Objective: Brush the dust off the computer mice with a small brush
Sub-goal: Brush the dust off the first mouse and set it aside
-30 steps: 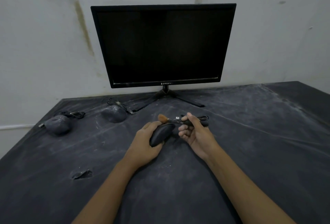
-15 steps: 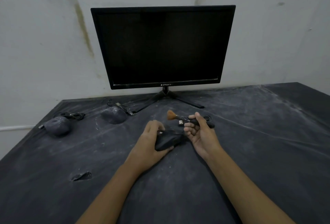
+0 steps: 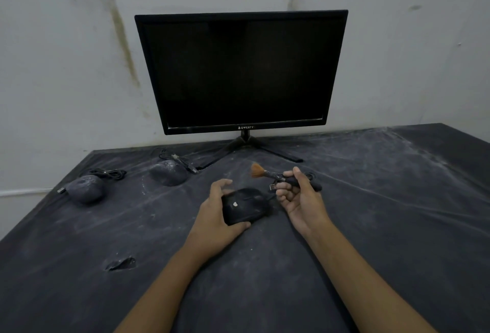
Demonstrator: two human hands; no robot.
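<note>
Left hand [image 3: 216, 213] grips black mouse [image 3: 245, 205]; right hand [image 3: 302, 200] fingers pinch brush [image 3: 275, 174] plus cable plug. I judge risk: bundled cable tugs mouse, brush slips mid-stroke.

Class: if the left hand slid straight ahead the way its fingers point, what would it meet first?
The left hand already grips the black mouse. Beyond that, probably the monitor stand, though depth is unclear.

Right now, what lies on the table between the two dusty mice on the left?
In the head view, nothing stands between the far-left mouse and the second dusty mouse: only dusty black cloth.
</note>
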